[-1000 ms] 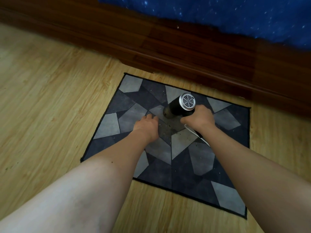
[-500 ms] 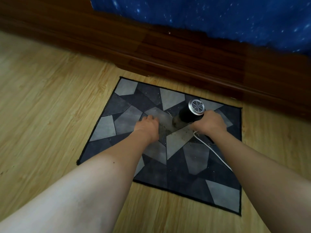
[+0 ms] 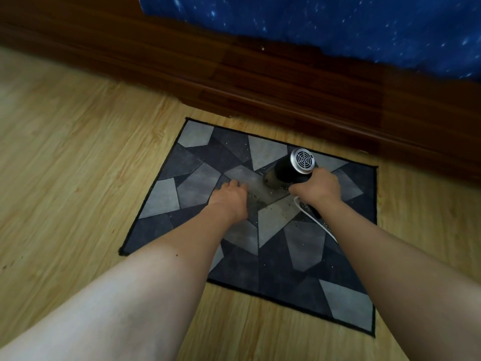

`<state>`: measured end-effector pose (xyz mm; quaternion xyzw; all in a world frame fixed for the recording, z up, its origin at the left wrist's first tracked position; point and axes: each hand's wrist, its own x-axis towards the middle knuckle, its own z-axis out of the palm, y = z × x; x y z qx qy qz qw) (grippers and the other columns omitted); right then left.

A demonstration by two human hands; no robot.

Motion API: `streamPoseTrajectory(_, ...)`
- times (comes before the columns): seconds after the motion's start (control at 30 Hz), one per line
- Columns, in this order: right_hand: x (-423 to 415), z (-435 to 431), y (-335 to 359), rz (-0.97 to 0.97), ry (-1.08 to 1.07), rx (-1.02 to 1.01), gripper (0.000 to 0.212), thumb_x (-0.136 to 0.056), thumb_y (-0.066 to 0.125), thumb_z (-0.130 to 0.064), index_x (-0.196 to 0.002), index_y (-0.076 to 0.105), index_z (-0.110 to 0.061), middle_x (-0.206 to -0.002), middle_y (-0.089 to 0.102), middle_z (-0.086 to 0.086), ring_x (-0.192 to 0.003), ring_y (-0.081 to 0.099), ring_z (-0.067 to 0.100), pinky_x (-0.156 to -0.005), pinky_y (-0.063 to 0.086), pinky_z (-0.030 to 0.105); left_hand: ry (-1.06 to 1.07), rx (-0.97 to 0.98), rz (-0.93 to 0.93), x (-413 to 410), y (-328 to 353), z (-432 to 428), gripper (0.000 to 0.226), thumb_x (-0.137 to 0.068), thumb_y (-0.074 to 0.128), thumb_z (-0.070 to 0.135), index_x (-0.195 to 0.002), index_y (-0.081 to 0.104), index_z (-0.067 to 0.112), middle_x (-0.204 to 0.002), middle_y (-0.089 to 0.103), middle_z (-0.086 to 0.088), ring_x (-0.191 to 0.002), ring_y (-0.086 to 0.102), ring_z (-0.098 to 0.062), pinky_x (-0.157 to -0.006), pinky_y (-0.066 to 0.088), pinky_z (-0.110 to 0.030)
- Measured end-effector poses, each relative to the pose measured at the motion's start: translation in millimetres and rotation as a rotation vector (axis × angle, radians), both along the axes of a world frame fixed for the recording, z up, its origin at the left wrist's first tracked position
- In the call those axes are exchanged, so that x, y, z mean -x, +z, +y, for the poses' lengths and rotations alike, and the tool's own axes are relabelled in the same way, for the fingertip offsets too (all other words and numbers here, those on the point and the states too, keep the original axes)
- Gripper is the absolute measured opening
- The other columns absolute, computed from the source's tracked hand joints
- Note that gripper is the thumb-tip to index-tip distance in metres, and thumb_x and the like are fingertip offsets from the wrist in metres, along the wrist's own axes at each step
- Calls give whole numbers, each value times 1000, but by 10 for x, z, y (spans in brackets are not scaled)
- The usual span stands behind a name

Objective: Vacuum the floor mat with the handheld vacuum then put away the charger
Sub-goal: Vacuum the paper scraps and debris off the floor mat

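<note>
A grey floor mat (image 3: 177, 196) with a geometric pattern lies on the wooden floor. My right hand (image 3: 316, 188) grips the handle of a black handheld vacuum (image 3: 289, 170) with a silver grille at its rear; its nozzle points down-left onto the mat's middle. A white charger cable (image 3: 316, 222) runs from under that hand along my forearm. My left hand (image 3: 230, 198) rests flat on the mat, fingers spread, just left of the nozzle. Small crumbs (image 3: 256, 200) are scattered between both hands.
A dark wooden bed frame (image 3: 260, 82) runs along the far side, close to the mat's far edge, with a blue starry sheet (image 3: 338, 24) hanging over it. Light wooden floor (image 3: 65, 165) surrounds the mat on the left and near sides.
My right hand has carried the vacuum to the right across the mat. My left hand has stayed pressed on the same spot.
</note>
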<state>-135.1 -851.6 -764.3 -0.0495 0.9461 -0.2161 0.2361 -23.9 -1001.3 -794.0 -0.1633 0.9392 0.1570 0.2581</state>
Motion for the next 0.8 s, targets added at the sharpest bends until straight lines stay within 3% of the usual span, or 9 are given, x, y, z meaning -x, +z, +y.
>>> streamPoseTrajectory(0.33, 40, -173, -80, 10, -35, 78, 25, -75, 76, -21, -95, 63, -14, -89, 59, 3, -83, 53, 18, -64, 38, 26, 17, -35, -2, 29, -99, -25, 60, -86, 61, 23, -138, 36, 9, -138, 38, -15, -129, 37, -32, -106, 37, -44)
streamPoseTrajectory(0.5, 86, -215, -124, -3, -23, 142, 28, -74, 78, -24, -96, 66, -10, -89, 64, 3, -84, 59, 18, -67, 45, 27, 6, -26, 7, 46, -151, -37, 62, -86, 59, 21, -141, 34, 10, -139, 38, -14, -128, 37, -33, -105, 38, -44)
streamPoseTrajectory(0.63, 126, -240, -122, 40, 13, 58, 35, -71, 75, -31, -99, 66, -12, -93, 67, 5, -87, 61, 22, -60, 39, 27, 12, -32, 12, 44, -166, -64, 64, -85, 60, 22, -142, 34, 11, -141, 37, -14, -129, 37, -32, -106, 37, -44)
streamPoseTrajectory(0.8, 164, -260, 26, 49, 98, -116, 35, -73, 74, -31, -101, 61, -14, -96, 63, 6, -86, 57, 24, -64, 39, 30, 12, -37, 12, 42, -146, -75, 61, -86, 59, 23, -141, 34, 10, -141, 36, -14, -129, 37, -32, -107, 37, -44)
